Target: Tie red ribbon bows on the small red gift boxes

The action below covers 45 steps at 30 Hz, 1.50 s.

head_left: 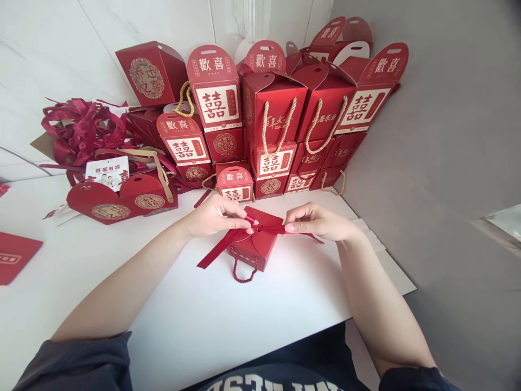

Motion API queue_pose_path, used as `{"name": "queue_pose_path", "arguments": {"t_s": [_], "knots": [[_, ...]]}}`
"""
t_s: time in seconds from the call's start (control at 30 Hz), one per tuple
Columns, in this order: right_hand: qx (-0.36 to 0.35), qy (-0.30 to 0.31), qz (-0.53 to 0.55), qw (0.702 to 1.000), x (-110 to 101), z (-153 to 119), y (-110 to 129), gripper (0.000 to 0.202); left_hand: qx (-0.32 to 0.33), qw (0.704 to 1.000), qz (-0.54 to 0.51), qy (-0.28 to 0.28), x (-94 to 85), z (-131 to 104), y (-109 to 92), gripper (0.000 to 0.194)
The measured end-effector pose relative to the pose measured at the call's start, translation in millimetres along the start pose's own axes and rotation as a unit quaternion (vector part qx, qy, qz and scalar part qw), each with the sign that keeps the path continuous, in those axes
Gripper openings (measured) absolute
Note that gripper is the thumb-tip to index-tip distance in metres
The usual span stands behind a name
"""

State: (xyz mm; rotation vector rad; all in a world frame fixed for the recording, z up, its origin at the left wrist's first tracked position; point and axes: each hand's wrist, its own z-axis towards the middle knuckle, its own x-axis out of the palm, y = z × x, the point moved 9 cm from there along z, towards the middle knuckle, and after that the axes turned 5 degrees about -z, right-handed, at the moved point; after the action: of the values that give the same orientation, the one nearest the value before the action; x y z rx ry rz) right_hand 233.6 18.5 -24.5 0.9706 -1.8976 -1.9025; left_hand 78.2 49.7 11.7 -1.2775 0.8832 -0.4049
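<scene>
A small red gift box (262, 247) stands on the white table in front of me, a twisted dark red cord handle (244, 279) hanging at its near side. A dark red ribbon (217, 252) crosses the box top, with a knot or loop near the middle. My left hand (217, 217) pinches the ribbon just left of the knot, fingertips close to the box top. On the other side, my right hand (319, 221) holds the ribbon between thumb and fingers at the box's right edge. One ribbon tail slants down to the left, another pokes out under my right hand.
Stacked red boxes (274, 108) with cord handles line the back wall. At the left are a tangle of ribbons (89, 130), an opened red box (112, 206) holding a white card, and a red packet (16, 258). A grey wall (439, 163) bounds the right side.
</scene>
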Motion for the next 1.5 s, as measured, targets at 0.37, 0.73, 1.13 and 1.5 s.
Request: {"name": "queue_pose_path", "arguments": {"t_s": [0.37,0.73,1.13,1.5], "knots": [[-0.186,-0.12,-0.097,0.97,24,7,46,0.015,-0.065,0.995,-0.065,0.043,11.8,4,21,0.033],[-0.196,-0.203,-0.345,0.895,46,9,56,0.023,-0.043,0.997,-0.039,0.046,15.3,6,23,0.031],[-0.131,-0.31,-0.233,0.913,17,9,41,0.019,-0.06,0.997,-0.052,0.015,19.6,2,15,0.023],[-0.157,-0.308,-0.239,0.907,18,7,44,0.018,-0.069,0.995,-0.063,0.026,21.0,-1,14,0.023]]}}
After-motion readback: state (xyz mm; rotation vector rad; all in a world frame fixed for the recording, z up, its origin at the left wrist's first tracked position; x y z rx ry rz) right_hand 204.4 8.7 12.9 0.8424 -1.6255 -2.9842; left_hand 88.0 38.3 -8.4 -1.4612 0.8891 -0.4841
